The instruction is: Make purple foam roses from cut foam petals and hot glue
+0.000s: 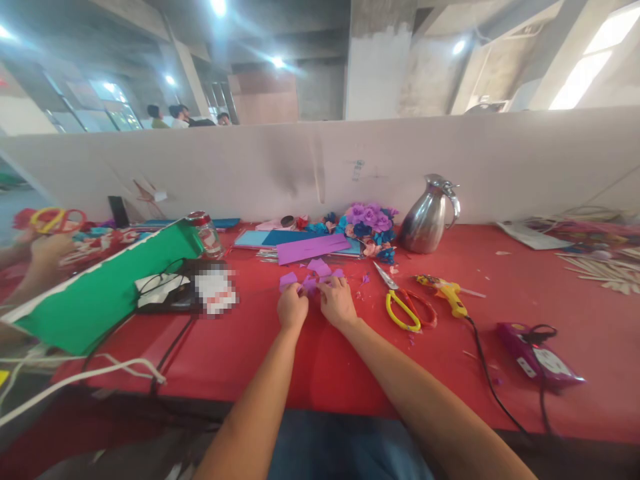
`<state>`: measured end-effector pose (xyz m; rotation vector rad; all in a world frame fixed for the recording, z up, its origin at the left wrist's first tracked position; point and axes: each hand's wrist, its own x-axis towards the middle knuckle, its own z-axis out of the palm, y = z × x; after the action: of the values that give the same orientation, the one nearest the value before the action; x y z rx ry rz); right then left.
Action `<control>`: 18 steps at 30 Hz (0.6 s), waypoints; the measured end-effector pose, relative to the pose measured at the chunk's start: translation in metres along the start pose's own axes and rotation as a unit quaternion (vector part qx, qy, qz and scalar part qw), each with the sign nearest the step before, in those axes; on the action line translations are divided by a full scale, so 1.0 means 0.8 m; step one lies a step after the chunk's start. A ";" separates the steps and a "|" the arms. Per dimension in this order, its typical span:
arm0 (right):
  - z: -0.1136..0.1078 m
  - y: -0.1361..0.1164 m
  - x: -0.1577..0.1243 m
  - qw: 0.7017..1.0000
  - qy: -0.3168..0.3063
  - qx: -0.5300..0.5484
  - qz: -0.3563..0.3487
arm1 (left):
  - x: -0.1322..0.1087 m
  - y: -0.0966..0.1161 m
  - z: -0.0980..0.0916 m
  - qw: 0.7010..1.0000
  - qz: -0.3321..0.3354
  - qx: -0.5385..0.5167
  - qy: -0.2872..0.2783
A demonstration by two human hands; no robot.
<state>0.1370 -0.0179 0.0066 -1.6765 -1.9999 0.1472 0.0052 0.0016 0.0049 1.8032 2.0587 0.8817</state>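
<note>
Pinching, fingertips together: left hand (293, 307) and right hand (338, 302), on one purple paper piece (310, 285), midway between front and back edges of the red surface (493, 267); its long axis I cannot tell. Behind: purple strip (311, 249), lengthwise left-right.

From the remote end, I had the left forearm (256, 400) and right forearm (415, 393) bare and extended, converging left of the scissors (397, 287). I positioned the right hand (339, 303) nearer the scissors, back upward, fingers bent inward. I set the left hand (293, 305) farther from them, fingers curled, thumb and index pinched. The hands were close but apart.
</note>
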 end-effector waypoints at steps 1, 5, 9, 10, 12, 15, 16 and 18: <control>0.001 0.001 0.000 1.000 0.002 0.005 -0.003 | 0.000 0.000 0.000 1.000 0.001 0.002 0.001; 0.000 0.001 -0.001 1.000 0.002 0.013 -0.007 | -0.001 0.002 -0.001 1.000 0.007 0.010 0.001; -0.003 -0.001 -0.003 1.000 -0.009 0.000 -0.012 | -0.001 0.003 -0.002 1.000 0.007 0.014 -0.006; -0.003 -0.002 -0.004 1.000 -0.012 -0.005 -0.013 | -0.001 0.003 -0.002 1.000 0.005 0.014 -0.007; -0.003 -0.002 -0.005 1.000 -0.012 -0.011 -0.012 | 0.000 0.003 -0.002 1.000 0.000 0.012 -0.007; -0.003 -0.001 -0.006 1.000 0.000 -0.002 -0.011 | 0.000 0.002 -0.002 1.000 -0.007 0.002 -0.005; -0.003 0.000 -0.006 1.000 0.004 0.003 -0.014 | 0.000 0.002 -0.002 1.000 -0.008 -0.001 -0.005; -0.003 0.000 -0.006 1.000 0.004 0.008 -0.025 | 0.000 0.001 -0.002 1.000 -0.007 -0.004 -0.006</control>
<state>0.1385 -0.0227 0.0076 -1.6134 -2.0270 0.1391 0.0052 0.0014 0.0068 1.7828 2.0554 0.8708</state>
